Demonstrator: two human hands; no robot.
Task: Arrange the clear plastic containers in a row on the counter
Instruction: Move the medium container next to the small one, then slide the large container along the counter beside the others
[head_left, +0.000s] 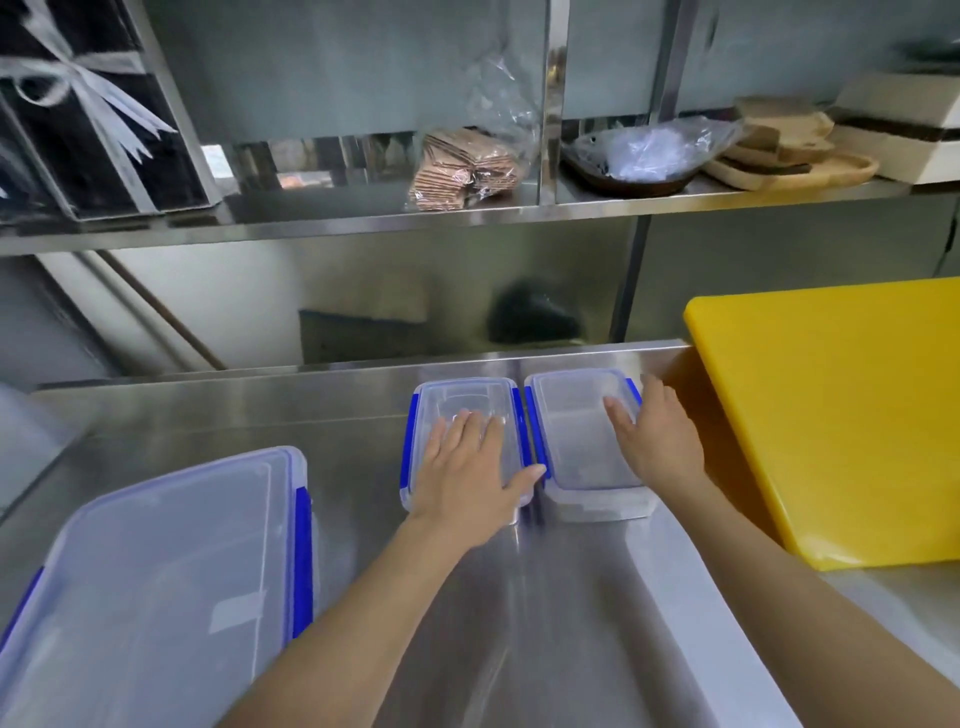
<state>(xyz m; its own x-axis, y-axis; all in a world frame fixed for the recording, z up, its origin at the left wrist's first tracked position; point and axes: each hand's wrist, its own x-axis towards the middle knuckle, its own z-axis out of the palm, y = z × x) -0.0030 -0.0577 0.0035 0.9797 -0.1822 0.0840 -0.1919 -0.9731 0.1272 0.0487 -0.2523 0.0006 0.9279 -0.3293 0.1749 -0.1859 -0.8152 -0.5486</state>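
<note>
Two small clear plastic containers with blue clips stand side by side near the back of the steel counter. My left hand lies flat, fingers spread, on the lid of the left small container. My right hand rests with fingers apart on the right edge of the right small container. The two containers almost touch. A much larger clear container with blue clips sits at the front left, apart from both hands.
A thick yellow cutting board lies on the counter just right of my right hand. Above the counter, a steel shelf holds a black box with a ribbon, bagged wafers, a wrapped bowl and wooden boards.
</note>
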